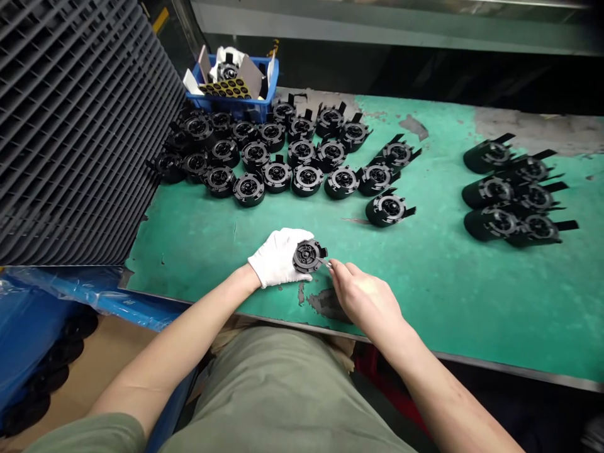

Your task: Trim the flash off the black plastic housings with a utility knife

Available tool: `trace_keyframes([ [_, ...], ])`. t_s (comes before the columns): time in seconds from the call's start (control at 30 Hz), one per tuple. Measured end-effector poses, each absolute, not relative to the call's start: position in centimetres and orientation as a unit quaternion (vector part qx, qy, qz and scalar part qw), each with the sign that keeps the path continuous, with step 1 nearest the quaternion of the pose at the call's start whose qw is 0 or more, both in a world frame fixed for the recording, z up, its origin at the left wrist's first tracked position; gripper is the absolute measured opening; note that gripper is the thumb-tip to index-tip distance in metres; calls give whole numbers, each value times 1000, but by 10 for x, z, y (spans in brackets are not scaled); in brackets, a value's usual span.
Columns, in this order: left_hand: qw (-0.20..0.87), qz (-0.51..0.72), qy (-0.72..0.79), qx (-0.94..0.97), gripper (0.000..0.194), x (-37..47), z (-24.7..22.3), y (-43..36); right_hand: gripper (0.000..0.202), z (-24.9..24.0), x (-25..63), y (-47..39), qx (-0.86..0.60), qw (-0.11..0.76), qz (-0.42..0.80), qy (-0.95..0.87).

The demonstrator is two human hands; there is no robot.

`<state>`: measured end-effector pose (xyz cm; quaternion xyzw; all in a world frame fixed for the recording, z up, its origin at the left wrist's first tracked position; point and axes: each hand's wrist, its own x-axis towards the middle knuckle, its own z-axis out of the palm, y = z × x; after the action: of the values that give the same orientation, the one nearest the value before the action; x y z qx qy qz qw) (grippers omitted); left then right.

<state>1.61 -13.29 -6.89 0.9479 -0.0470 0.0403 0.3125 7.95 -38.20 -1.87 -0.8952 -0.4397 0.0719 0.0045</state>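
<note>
In a white glove, my left hand [278,259] is closed around a round black plastic part [306,255], its ringed inner face turned up. My bare right hand [363,292] pinches slim metal tweezers [326,263], whose tip meets the right side of that part's face. Much of the tweezers is hidden in my fingers. Both hands are over the front edge of the green tabletop [438,283]. Beyond them stands a single black part of the same kind [387,209], with tabs sticking out.
Many similar black parts [306,179] crowd the back left, before a blue bin [257,112] holding a sheet of round stickers [226,88]. Another group [500,221] stands at the right. Stacked dark grid trays [80,126] rise at the left; blue plastic wrap [94,292] lies below them.
</note>
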Motion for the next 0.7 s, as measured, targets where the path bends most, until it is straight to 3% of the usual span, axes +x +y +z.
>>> trace_keyframes([
  [0.17,316,44,-40,947,91,16,-66,-135,32,-15,76,-383,-884,-35,77,-461],
  [0.43,322,45,-35,945,83,17,-63,-136,32,-14,74,-384,-875,-55,74,-475],
  [0.7,326,51,-47,943,93,16,-69,-135,41,-11,78,-382,-877,-38,78,-472],
])
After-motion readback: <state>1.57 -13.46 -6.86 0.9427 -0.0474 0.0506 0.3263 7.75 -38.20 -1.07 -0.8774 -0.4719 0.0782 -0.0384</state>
